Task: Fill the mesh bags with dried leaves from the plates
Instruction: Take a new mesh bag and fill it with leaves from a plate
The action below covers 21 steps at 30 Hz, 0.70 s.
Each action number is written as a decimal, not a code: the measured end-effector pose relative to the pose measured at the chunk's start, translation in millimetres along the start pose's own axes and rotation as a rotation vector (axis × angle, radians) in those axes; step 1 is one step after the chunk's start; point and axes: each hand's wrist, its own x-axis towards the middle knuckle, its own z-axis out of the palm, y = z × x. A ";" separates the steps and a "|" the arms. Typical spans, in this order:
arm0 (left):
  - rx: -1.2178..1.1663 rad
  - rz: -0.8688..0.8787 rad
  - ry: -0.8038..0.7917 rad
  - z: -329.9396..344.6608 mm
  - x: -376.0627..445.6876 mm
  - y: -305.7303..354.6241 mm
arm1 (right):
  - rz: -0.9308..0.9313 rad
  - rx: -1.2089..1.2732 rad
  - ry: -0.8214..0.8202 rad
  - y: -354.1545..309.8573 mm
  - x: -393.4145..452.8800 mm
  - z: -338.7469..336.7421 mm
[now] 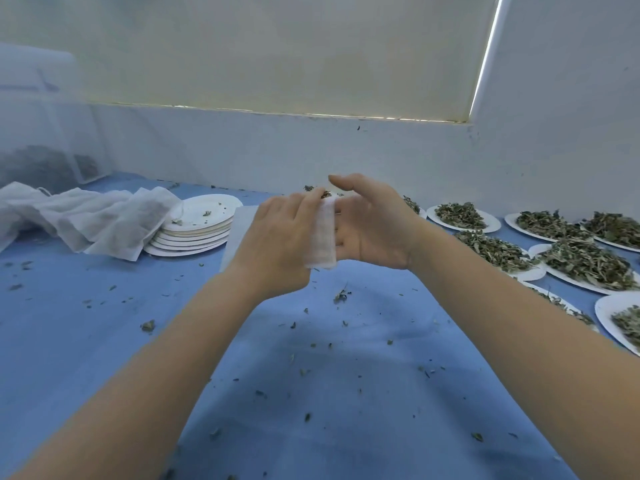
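Mesh bag held upright at centre above the counter, pinched by left hand grip, mouth up to take leaves. Right hand spread, cupped beside the mouth at 3 o'clock, presumably feeding dried leaves. Loaded plates staged at 3 o'clock; empty stack, spare bags at 9 o'clock.

Left hand apparently pinching, right hand flat, fingers straight.
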 end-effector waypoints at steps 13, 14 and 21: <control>0.261 -0.411 -0.016 37.1 -2.9 -55.4 | -0.206 -0.407 0.783 21.1 73.6 -20.2; 0.266 -0.412 -0.026 42.2 -3.2 -59.6 | -0.205 -0.570 0.905 28.2 80.7 -25.5; 0.233 -0.409 -0.034 66.4 6.4 -82.9 | 0.029 -1.232 0.976 60.6 113.9 -50.1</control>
